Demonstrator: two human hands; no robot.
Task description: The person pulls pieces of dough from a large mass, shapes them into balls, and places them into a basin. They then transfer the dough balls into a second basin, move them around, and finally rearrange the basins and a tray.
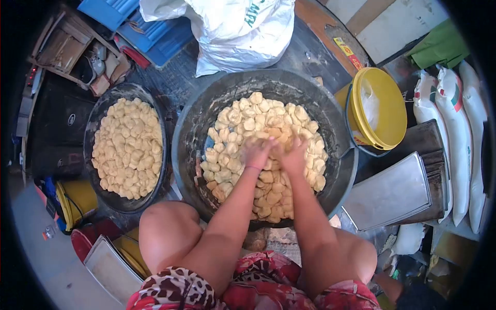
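Note:
A wide dark basin (186, 150) sits between my knees, holding a heap of pale lumps that look like dough (227, 155). Both hands are in the middle of this heap, close together. A thin band circles the wrist of my left hand (257, 154), whose fingers point inward among the lumps. Beside it, my right hand (293, 155) presses down on the same pile. Motion blur and the lumps obscure the fingers of both hands, so I cannot tell whether they grip any piece. Slightly browner lumps lie just beyond the fingertips and nearer to me.
At the left stands a second, smaller basin (89, 150) full of similar lumps. A yellow bucket (385, 137) is right of the big basin, above flat metal trays (387, 194). Full white sacks (454, 144) line the right side. A large white sack (243, 36) lies beyond the basin.

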